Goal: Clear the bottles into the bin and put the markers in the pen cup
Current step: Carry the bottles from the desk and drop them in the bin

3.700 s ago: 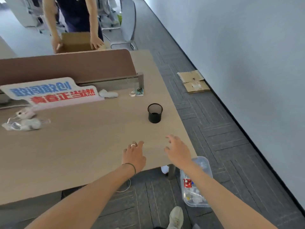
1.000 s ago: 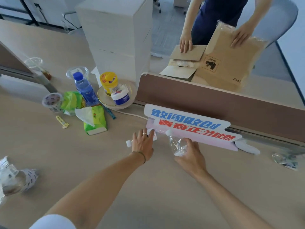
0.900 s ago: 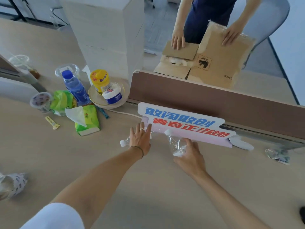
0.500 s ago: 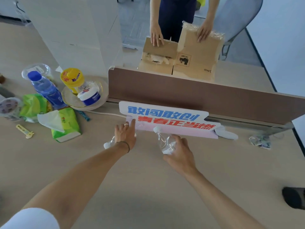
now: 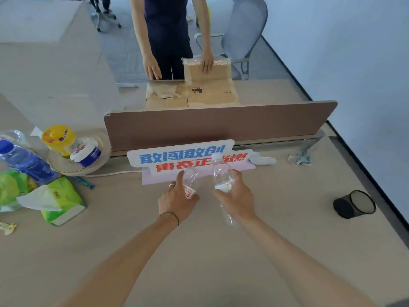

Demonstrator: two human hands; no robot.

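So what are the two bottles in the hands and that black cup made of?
The bottle in the left hand and the bottle in the right hand look like thin clear plastic: you can see the sign's letters through them, and they catch glossy highlights. The black cup looks like fine metal mesh, matte, since the desk shows faintly through its wall, though it could be plastic mesh.

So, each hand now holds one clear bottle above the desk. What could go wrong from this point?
1. The right hand holds its clear bottle by the lower part only; this grip may slip.
2. The left-hand bottle sits close to the standing sign, so a careless swing could knock it over.
3. The bin is not in view, and the mesh pen cup stands near the desk's right edge; an arm passing there might push it off.
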